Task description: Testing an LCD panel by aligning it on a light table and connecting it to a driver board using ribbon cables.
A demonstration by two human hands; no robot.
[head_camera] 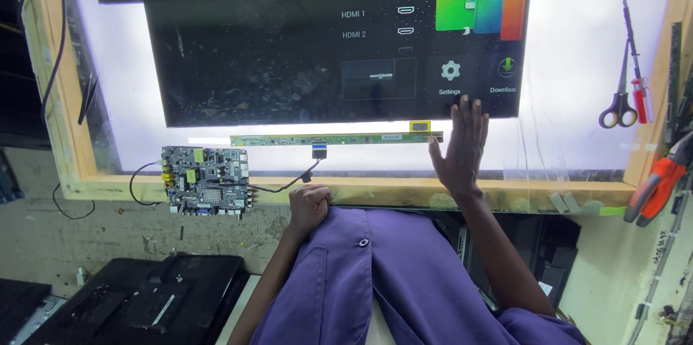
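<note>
Head view, one moment, items listed outward from the hands. Right hand (460, 150): raised flat, fingers spread wide and straight, holding nothing; fingertips lie at the lower edge of the display panel (289, 63), near its lower right corner, and the thumb sits just beside the right end of the strip board (336, 139). Display panel: dark, lit, showing menu tiles and coloured blocks at upper right; it lies on the light box (585, 63), a glowing white surface framed in wood. Strip board: long, narrow, green, running along the panel's bottom edge, with a yellow tag on top near its right end. Ribbon cable (318, 149): short, flat, blue-tipped, hanging from the strip board's middle. Black wire (278, 188): runs from below the ribbon cable leftward to the main board (206, 180). Main board: square, green and grey, crowded with components, resting across the wooden frame (505, 195) at lower left of the light box. Left hand (309, 208): curled into a loose fist on the frame's front edge, close to the black wire; whether it grips anything cannot be told. Purple garment (404, 280): covers the person's torso below both hands. Scissors (619, 96) and red-handled screwdriver (639, 92): hanging at the right side of the light box. Orange-handled pliers (660, 182): at far right, below them. Black casing (137, 302): lower left, well apart.
</note>
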